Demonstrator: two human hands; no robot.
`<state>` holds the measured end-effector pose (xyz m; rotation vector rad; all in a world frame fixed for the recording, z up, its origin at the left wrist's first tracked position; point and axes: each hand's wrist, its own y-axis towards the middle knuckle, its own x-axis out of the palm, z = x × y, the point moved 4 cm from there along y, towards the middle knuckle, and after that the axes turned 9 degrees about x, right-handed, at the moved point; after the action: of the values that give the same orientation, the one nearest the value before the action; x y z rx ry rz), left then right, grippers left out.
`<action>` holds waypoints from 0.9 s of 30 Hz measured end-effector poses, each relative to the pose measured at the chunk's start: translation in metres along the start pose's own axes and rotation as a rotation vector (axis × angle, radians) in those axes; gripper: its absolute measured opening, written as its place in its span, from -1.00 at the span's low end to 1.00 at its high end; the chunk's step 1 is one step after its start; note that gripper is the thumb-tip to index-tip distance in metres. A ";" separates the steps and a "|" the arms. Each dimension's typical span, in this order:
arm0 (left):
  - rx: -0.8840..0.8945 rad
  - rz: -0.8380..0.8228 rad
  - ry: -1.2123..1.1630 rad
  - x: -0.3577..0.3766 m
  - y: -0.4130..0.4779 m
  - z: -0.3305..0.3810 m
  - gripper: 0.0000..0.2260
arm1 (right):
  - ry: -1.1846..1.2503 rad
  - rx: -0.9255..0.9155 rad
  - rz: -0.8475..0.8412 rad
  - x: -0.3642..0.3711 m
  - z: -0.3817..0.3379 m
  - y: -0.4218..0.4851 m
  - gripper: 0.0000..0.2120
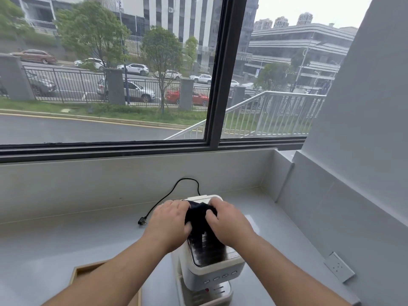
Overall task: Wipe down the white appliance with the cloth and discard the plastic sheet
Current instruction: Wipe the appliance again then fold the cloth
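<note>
**Pressing a dark cloth onto the appliance top**

Standing on the grey tabletop [66, 239], the white appliance [212, 270] has both hands on it. The left hand [170, 226] and right hand [227, 221] each keep a closed grip on the black cloth [197, 214], bunched between them on its top. Its unplugged cord [154, 208] trails left.
</note>
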<state>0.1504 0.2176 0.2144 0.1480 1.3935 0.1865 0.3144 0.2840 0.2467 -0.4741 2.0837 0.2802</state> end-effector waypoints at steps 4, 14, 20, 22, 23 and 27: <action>0.017 0.051 -0.130 -0.007 0.002 0.008 -0.19 | 0.295 0.034 -0.016 -0.024 -0.009 0.021 -0.86; -0.069 0.246 -0.312 -0.046 0.034 0.031 0.03 | 1.038 0.099 -0.170 -0.055 -0.022 0.071 -0.86; -0.140 0.298 -0.494 -0.058 0.044 0.043 -0.02 | 1.288 0.190 -0.282 -0.055 -0.028 0.091 -0.84; -0.241 0.271 -0.566 -0.059 0.046 0.042 0.09 | 1.286 0.178 -0.298 -0.051 -0.030 0.094 -0.78; -0.292 0.263 -0.567 -0.060 0.046 0.040 0.11 | 1.315 0.173 -0.328 -0.048 -0.031 0.095 -0.73; -0.404 0.290 -0.468 -0.067 0.043 0.026 -0.12 | 1.525 0.116 -0.532 -0.041 -0.040 0.098 -0.64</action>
<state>0.1629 0.2451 0.2928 0.0510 0.8422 0.6290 0.2608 0.3658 0.3035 -1.4295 3.1893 -0.7699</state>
